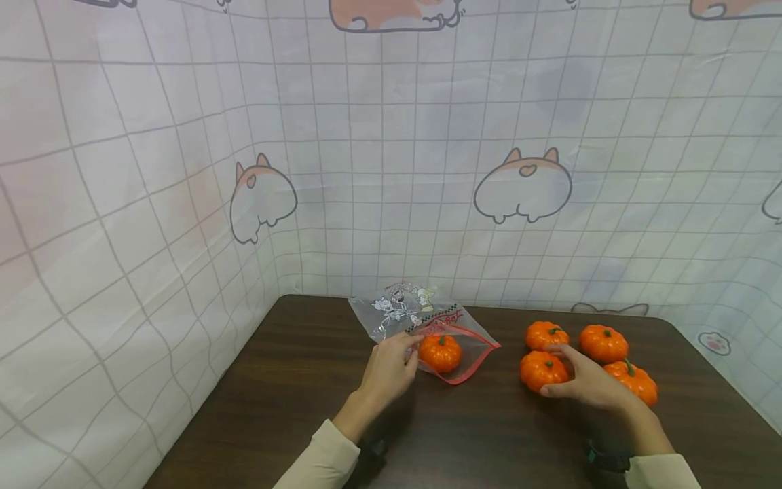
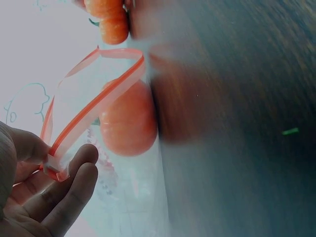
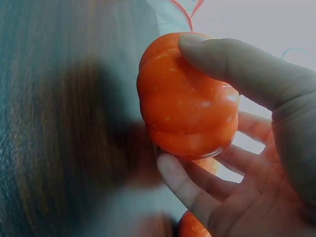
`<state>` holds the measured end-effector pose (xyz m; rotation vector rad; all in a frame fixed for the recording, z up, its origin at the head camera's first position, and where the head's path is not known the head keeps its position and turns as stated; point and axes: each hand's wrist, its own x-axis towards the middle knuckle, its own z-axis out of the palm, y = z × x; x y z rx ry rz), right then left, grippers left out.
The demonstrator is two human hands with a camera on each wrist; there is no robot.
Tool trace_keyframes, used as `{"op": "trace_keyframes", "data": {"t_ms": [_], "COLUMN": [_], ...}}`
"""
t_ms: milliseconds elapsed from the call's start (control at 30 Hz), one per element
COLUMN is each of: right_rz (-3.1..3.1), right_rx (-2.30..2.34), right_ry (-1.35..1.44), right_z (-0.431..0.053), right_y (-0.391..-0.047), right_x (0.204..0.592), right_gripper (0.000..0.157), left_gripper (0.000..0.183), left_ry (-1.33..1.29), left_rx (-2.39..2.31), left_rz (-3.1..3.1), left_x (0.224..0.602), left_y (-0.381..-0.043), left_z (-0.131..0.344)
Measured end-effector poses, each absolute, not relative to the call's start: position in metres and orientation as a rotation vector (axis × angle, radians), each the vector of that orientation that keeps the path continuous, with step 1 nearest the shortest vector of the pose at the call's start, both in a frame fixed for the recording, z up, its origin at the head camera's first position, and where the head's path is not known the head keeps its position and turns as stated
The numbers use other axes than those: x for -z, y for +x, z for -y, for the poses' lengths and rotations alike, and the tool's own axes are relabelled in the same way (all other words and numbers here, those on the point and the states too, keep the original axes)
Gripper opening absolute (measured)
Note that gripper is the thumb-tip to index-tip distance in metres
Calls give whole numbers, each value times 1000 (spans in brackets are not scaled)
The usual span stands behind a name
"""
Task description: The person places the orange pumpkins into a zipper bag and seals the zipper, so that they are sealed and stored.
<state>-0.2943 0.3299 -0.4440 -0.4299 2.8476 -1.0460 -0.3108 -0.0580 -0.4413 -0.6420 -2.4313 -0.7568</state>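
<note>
A clear printed zip bag (image 1: 391, 314) with a red-edged mouth lies on the table, its mouth spread apart. One small orange pumpkin (image 1: 441, 354) sits inside it, just behind the opening. My left hand (image 1: 386, 367) pinches a corner of the red edge (image 2: 94, 106) between thumb and fingers, as the left wrist view shows. To the right, my right hand (image 1: 589, 382) holds another orange pumpkin (image 1: 540, 371). In the right wrist view the thumb presses on this ribbed pumpkin (image 3: 185, 101) and the fingers curl round its other side.
Around the right hand are more orange pumpkins: one behind the held one (image 1: 546, 334), one farther right (image 1: 603, 343), and one partly behind the hand (image 1: 637, 384). The dark wooden table (image 1: 293, 380) meets a grid-patterned cloth (image 1: 421, 204) at its back.
</note>
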Motion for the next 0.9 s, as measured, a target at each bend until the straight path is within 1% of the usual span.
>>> {"op": "trace_keyframes", "data": {"t_ms": [433, 900], "right_rz": [-2807, -2761], "right_rx": [1130, 1181], "right_ry": [-462, -361], "right_z": [-321, -305], "right_y": [-294, -288], "right_x": [434, 420], "right_gripper": [86, 89], "left_gripper": [26, 26], "left_ry": [-631, -625], "left_rx": [769, 773], "left_rz": [2425, 2431], "left_x": [441, 440], "left_y": [-309, -309], "left_z": [58, 58]}}
